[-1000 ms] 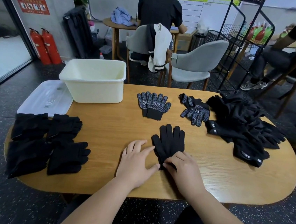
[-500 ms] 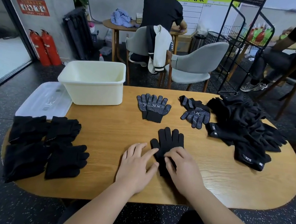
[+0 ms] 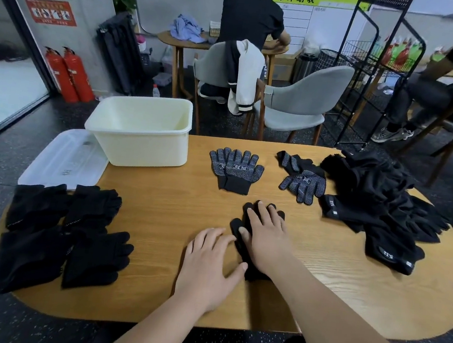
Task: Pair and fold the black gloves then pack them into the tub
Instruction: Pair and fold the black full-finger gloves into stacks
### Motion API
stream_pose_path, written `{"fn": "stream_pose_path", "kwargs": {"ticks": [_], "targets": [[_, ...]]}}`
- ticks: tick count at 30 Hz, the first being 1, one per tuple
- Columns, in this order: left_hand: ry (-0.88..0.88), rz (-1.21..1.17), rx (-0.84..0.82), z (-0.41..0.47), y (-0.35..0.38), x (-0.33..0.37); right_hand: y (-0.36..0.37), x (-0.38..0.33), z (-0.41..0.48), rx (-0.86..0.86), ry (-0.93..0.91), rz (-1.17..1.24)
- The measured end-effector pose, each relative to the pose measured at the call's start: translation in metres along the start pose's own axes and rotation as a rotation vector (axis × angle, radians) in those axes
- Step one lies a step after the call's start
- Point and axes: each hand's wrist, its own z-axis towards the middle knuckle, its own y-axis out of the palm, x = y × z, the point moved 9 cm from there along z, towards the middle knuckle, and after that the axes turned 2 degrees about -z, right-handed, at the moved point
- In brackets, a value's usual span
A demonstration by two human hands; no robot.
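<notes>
"Right of the tub (image 3: 138, 145), nearer the person's edge of the table, what do you record?"

"One black glove (image 3: 246, 209), flat on the wooden table (image 3: 165, 209), its fingers pointing away from the person. The right hand (image 3: 265, 239) lies palm down on top of it, fingers straight and slightly spread. It covers most of the glove. Only the glove's fingertips and cuff show around the hand."

"And the left hand (image 3: 210, 264)?"

"Palm down on bare wood, on the tub's side of that glove, fingers straight and spread. Its thumb tip reaches the edge of the cuff; whether it touches, I cannot tell. Neither hand pinches anything."

"Other gloves?"

"Directly right of the tub, a dotted pair (image 3: 234, 169), one glove laid on the other, cuffs toward the person. Farther right, a second dotted pair (image 3: 302, 182), lying askew. Farthest right from the tub, a loose heap of black gloves (image 3: 379, 198). On the person's side of the tub, at the table's left end, folded black gloves (image 3: 65, 235) lie clustered together."

"The tub itself?"

"Cream, upright and open, at the far left of the table. A clear lid (image 3: 64, 160) lies flat just beside it, on its left."
</notes>
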Motion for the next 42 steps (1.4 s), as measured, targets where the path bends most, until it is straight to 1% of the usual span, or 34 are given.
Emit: {"fn": "stream_pose_path", "kwargs": {"ticks": [2,3,6,13,17,24,27,29,31,33,34,35,38,42], "targets": [[-0.013,-0.051,0.032,0.0,-0.002,-0.003,-0.003,-0.003,0.0,0.056,0.037,-0.01],[-0.016,-0.066,0.039,0.0,-0.002,-0.004,-0.001,-0.004,0.001,0.053,0.047,-0.023],[-0.023,-0.094,0.038,0.0,-0.001,-0.006,0.01,-0.002,0.006,-0.03,0.081,-0.045],[-0.051,-0.181,0.065,-0.002,-0.008,-0.007,0.01,0.008,0.029,-0.085,0.097,-0.089],[-0.047,-0.237,0.09,-0.002,-0.01,-0.009,0.009,-0.001,0.011,-0.081,0.068,-0.092],[-0.039,-0.315,0.157,-0.005,-0.015,-0.01,0.018,-0.029,-0.047,-0.047,0.022,-0.066],[-0.038,-0.305,0.171,-0.007,-0.016,-0.011,0.02,-0.034,-0.057,-0.035,-0.004,-0.016],[-0.042,-0.296,0.183,-0.009,-0.018,-0.012,0.011,-0.034,-0.059,0.037,-0.033,0.113],[-0.042,-0.276,0.189,-0.01,-0.02,-0.011,-0.008,-0.023,-0.066,0.172,-0.045,0.254],[-0.019,-0.227,0.162,-0.012,-0.02,-0.007,-0.027,-0.005,-0.08,0.36,-0.039,0.261],[0.006,-0.188,0.135,-0.012,-0.018,-0.004,-0.031,0.004,-0.086,0.41,-0.034,0.233],[0.041,-0.138,0.102,-0.013,-0.015,0.002,-0.029,0.011,-0.09,0.402,-0.03,0.198],[0.148,-0.001,0.034,-0.015,-0.006,0.016,-0.009,0.022,-0.095,0.291,-0.072,0.11],[0.142,0.027,0.074,-0.015,-0.005,0.015,0.001,0.022,-0.102,0.25,-0.141,0.168]]}}
